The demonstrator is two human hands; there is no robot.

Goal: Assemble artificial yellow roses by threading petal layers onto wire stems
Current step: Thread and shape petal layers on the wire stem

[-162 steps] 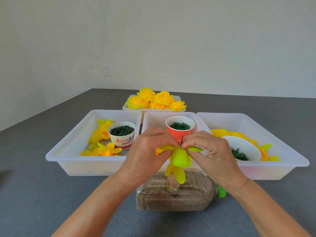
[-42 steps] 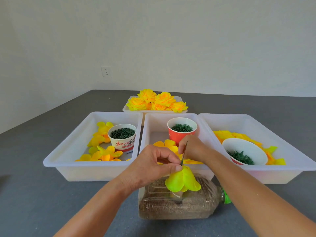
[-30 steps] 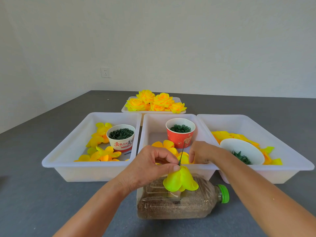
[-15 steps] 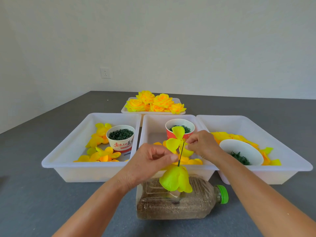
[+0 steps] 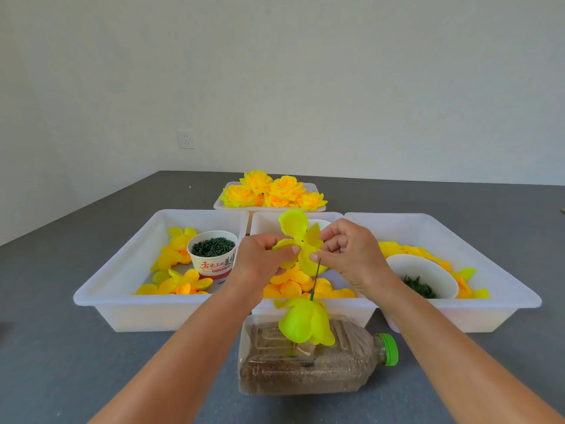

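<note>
Soft, even daylight fills the room, bright with no harsh glare. Shadows are faint: a pale one lies under the near rim of the left tray (image 5: 159, 302) on the grey table (image 5: 61, 362). The far wall (image 5: 305, 71) dims toward the left. Focus is sharp throughout, though the wide lens stretches the forearms at the near edge.

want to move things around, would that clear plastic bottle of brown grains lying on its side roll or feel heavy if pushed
The clear plastic bottle of brown grains looks nearly full, so it is probably heavy for its size. Its flattish ribbed sides suggest sliding rather than rolling. The thin dark wire stem stands in it, so a push would likely shake the yellow-green petal layers.
</note>
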